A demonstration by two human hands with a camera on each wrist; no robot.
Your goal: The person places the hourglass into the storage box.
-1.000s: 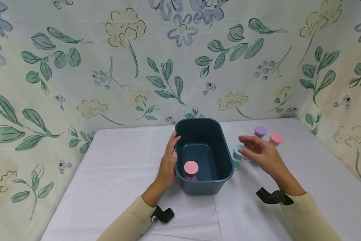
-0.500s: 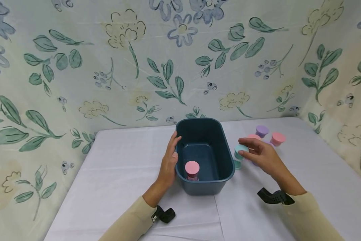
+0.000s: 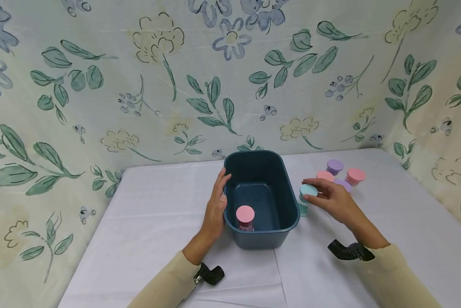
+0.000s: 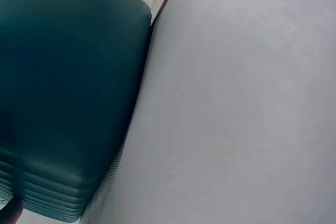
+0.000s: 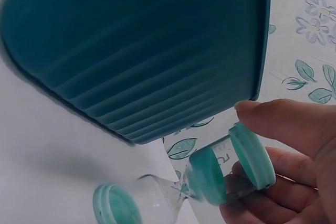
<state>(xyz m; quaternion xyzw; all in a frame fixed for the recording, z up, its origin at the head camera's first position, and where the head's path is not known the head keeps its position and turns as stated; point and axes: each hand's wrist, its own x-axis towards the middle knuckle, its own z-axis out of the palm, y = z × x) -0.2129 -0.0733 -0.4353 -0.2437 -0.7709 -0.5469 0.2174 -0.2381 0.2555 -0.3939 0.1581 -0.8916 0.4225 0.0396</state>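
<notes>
My right hand (image 3: 336,201) pinches the upper cap of a teal hourglass sand timer (image 3: 308,191), just right of a dark blue bin (image 3: 258,240). In the right wrist view the sand timer (image 5: 207,174) has clear glass, teal end caps and teal sand in the bulb nearer the hand; its other cap is close to the white cloth. My left hand (image 3: 214,209) rests along the bin's left side, fingers mostly straight and fingertips at the rim. Inside the bin, near its front, stands a pink-capped sand timer (image 3: 245,214).
Behind my right hand stand several more timers: a pink one (image 3: 325,175), a purple one (image 3: 335,166), another pink one (image 3: 355,175) and another purple one (image 3: 343,185). White cloth (image 3: 157,214) covers the table. Floral fabric (image 3: 149,107) hangs behind it.
My right hand has come down to the teal sand timer, and its thumb and fingers have closed on the upper cap. My left hand and the bin stay where they were.
</notes>
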